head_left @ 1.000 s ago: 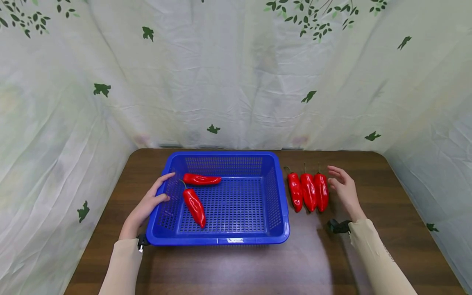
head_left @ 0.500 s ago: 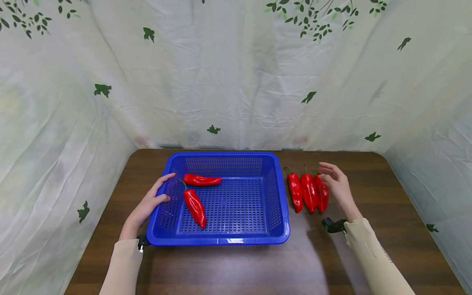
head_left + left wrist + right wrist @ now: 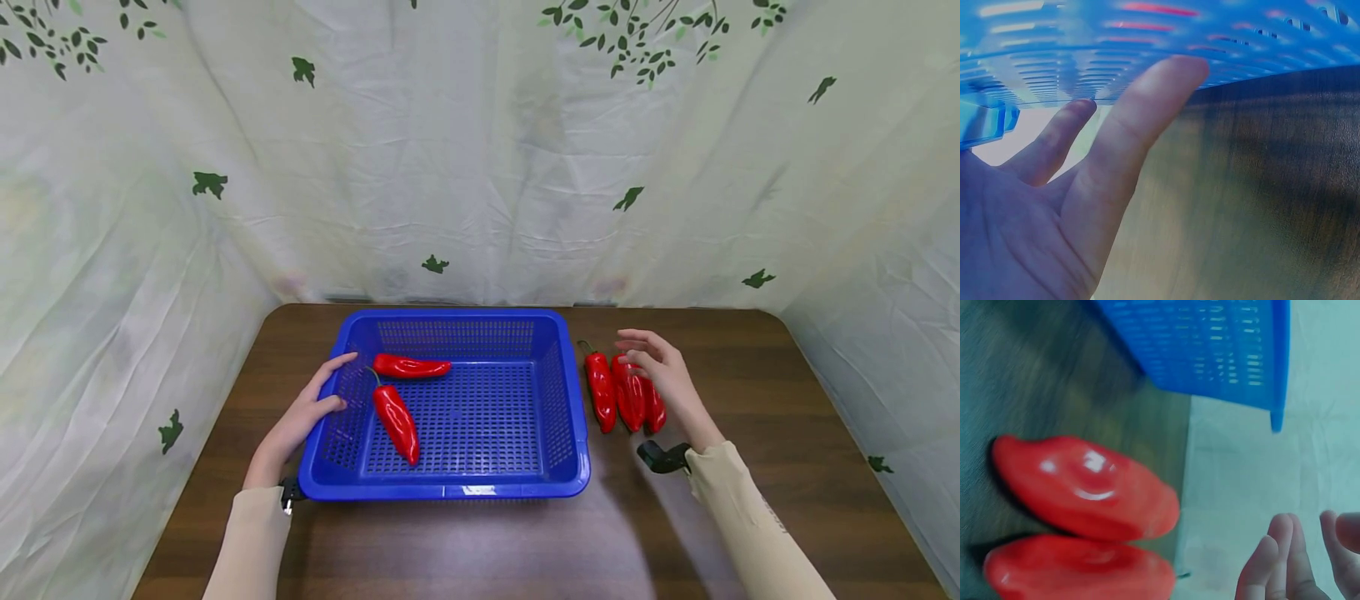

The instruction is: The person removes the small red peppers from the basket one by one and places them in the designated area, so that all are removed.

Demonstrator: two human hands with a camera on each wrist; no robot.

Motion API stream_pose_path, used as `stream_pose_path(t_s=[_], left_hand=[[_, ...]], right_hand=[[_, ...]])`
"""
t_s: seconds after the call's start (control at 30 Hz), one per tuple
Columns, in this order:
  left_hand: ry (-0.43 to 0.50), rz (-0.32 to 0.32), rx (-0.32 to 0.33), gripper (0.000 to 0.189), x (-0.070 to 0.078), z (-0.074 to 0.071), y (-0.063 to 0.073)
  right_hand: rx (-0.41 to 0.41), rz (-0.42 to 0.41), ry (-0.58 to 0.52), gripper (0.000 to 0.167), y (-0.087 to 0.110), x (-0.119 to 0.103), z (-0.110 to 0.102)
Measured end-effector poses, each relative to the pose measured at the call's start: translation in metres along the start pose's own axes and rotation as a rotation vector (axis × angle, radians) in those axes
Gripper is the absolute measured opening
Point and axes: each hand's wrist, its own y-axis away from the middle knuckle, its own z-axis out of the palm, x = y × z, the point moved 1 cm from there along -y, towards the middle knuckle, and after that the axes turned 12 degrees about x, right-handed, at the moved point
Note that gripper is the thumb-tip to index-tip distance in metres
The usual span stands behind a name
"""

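A blue plastic basket (image 3: 480, 487) with slotted walls stands on the table. Inside, on its left side, lie two red chili peppers, one crosswise (image 3: 411, 367) and one slanted (image 3: 396, 423). My left hand (image 3: 300, 417) is at the left rim, its thumb and fingers extended against the basket; it does not curl round it. Right of the basket lie three more red peppers side by side: the left one (image 3: 600, 392), the middle one (image 3: 628, 400) and the right one (image 3: 656, 408). Above the middle and right ones hovers my right hand (image 3: 663, 371), fingers loosely bent and holding nothing, hiding their upper ends.
The brown wooden table (image 3: 480, 550) has a light curtain (image 3: 480, 167) with leaf prints behind it and at both sides. A dark device (image 3: 663, 457) sits on my right wrist, close to the near tips of the peppers.
My right hand has moved left from beside the right-hand pepper to above the middle and right ones. My left hand, the basket and all the peppers have stayed in place.
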Motion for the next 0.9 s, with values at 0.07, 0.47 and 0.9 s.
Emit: stream_pose_path(t_s=[0.07,0.47,0.9], left_hand=[[-0.002,0.004,0.0,0.065,0.0,0.0,0.0],[-0.009,0.008,0.001,0.065,0.001,0.0,0.001],[-0.004,-0.008,0.003,0.065,0.001,0.001,0.001]], right_hand=[[-0.022,0.004,0.0,0.037,0.0,-0.003,0.004],[-0.152,-0.032,-0.113,0.034,-0.004,-0.024,0.029],[-0.259,-0.006,-0.151,0.033,-0.003,-0.046,0.058]])
